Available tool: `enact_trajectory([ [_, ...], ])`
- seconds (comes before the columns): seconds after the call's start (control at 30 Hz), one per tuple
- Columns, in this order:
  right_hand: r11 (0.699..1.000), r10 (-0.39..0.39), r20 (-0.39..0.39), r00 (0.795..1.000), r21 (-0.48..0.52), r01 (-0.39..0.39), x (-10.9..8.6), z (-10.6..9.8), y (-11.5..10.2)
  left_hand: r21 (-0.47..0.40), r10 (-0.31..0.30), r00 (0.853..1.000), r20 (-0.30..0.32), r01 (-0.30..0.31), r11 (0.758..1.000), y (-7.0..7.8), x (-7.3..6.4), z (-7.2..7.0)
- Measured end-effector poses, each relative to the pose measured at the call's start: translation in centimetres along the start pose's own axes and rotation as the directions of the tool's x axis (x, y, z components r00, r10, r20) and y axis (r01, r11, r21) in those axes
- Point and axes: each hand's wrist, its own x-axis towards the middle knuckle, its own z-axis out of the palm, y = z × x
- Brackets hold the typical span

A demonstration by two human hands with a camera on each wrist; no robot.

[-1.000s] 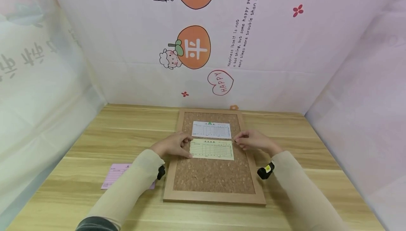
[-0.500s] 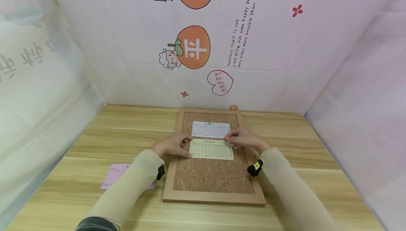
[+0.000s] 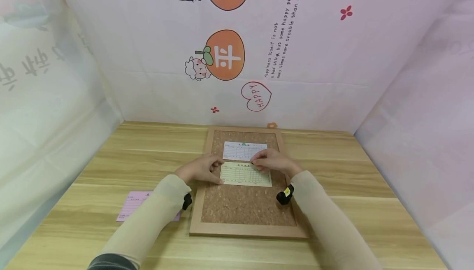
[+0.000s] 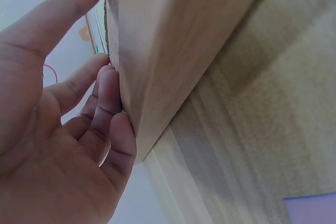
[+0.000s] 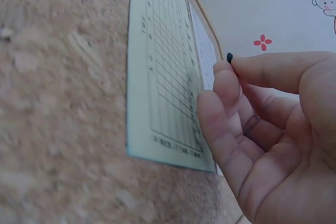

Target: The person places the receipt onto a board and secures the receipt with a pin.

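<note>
Fingers [image 5: 278,71] (right) shifted left.

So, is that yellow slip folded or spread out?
Spread out: the yellow slip lies on the corkboard printed side up, with no fold showing, though the right fingers hide part of it.

Corkboard [image 3: 248,208] on table [image 3: 370,183]; on it, far slip [image 3: 238,150], near slip [image 3: 237,174] just before. Third slip [image 3: 132,205] left of corkboard. Left hand [image 3: 200,169] at near slip's left edge, right hand [image 3: 275,161] over right half.
</note>
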Motion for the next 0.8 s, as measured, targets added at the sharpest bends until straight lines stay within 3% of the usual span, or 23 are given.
enact_trajectory([
  [0.8, 0.993, 0.055, -0.062, 0.997, 0.104, -0.049, 1.3, 1.2, -1.0, -0.005, 0.002, 1.0, -0.004, -0.002, 1.0, -0.2, 0.0, 0.0],
])
